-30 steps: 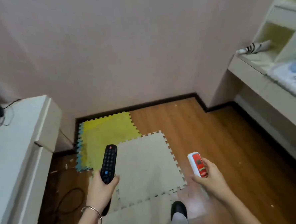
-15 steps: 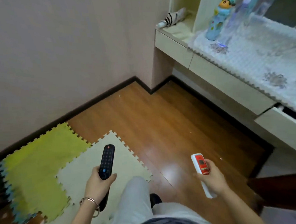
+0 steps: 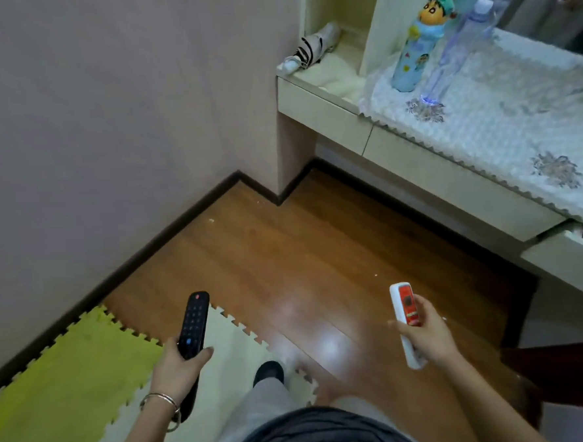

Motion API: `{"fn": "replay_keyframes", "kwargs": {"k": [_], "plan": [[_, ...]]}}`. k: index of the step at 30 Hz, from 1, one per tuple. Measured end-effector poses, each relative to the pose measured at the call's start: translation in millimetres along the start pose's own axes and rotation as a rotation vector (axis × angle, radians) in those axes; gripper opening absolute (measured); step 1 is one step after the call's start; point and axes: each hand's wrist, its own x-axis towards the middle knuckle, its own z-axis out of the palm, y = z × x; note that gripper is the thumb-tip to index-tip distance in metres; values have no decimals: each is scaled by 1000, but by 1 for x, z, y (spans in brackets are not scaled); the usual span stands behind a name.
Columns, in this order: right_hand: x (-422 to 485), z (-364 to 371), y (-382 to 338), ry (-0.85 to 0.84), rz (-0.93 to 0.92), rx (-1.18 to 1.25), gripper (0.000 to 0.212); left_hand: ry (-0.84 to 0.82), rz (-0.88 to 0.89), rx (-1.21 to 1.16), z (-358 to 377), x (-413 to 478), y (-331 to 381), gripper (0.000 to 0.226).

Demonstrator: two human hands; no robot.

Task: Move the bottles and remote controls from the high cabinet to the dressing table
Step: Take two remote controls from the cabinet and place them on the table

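Black remote control (image 3: 194,324) gripped in the left hand (image 3: 179,367), near left. White remote control (image 3: 405,319) with a red panel gripped in the right hand (image 3: 427,339), near right. Far right, cartoon-figure bottle (image 3: 416,49) and clear bottle (image 3: 457,50) stand upright, side by side, on the surface (image 3: 451,173).

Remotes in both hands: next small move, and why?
Probably step toward the dressing table: the left hand grips the black remote, the right hand the white remote, both over the wooden floor, short of the table's lace cloth.

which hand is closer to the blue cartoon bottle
Right. The right hand, holding a white remote, is below the blue cartoon-figure bottle; the left hand, holding a black remote, is farther, lower left.
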Motion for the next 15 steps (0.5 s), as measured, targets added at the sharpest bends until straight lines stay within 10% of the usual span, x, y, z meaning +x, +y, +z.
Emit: {"fn": "replay_keyframes", "kwargs": {"k": [15], "plan": [[49,9,16,178,547,239,49,-384,216,355,61,150,189,29]]}}
